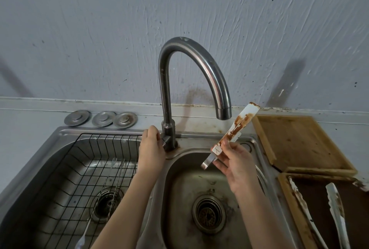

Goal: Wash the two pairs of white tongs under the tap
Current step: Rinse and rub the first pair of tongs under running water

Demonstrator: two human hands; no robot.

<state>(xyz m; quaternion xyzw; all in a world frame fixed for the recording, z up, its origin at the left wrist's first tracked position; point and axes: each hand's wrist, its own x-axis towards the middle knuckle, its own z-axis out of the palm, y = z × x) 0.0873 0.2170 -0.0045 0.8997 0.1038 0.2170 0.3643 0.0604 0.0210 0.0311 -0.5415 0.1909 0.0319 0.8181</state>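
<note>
My right hand (pixel 235 167) grips a pair of white tongs (pixel 237 125) smeared with brown sauce, closed together and tilted up to the right, just right of the tap spout (pixel 223 112). No water runs from the spout. My left hand (pixel 150 145) is closed around the tap handle (pixel 166 141) at the base of the tap. A second pair of white tongs (pixel 335 214), also stained brown, lies spread apart on a dark wooden tray (pixel 287 191) at the lower right.
The right sink basin (pixel 179 199) with its drain strainer lies under my right hand. The left basin holds a black wire rack (pixel 79 169) with forks and a utensil in it. Three metal sink plugs (pixel 101 119) sit behind it. A wooden board (pixel 299 141) rests at the right.
</note>
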